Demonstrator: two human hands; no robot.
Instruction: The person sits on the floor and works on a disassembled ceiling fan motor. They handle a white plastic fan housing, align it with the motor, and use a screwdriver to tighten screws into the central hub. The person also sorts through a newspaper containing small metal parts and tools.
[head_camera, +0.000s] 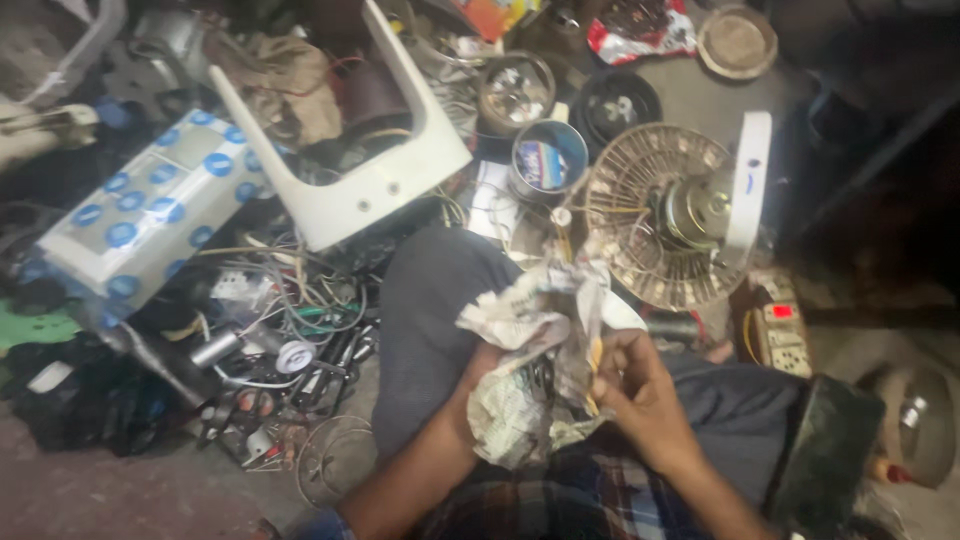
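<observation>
A crumpled sheet of newspaper (535, 345) is held in the lower middle of the frame, over the lap of the seated person. It is wrapped loosely around something dark, of which only a small part is seen between the folds, so what it is cannot be told. The left hand (480, 385) is placed under the bundle and cups it from below, probably so that the contents do not fall out. The right hand (635, 385) is closed on the right edge of the paper, with the fingers curled and the thumb pressed on a fold, as if the sheet is being pulled aside. Both forearms come in from the lower edge and meet at the bundle, with bent wrists.

Just above the paper, a small fan with a wire grille (665, 215) is laid on the floor with its motor facing up. A round tin (548, 160) stands beside it. In the left part of the frame a tangle of wires and small parts (290, 330) is spread, and a white plastic frame (370, 170) is lying at the upper middle.
</observation>
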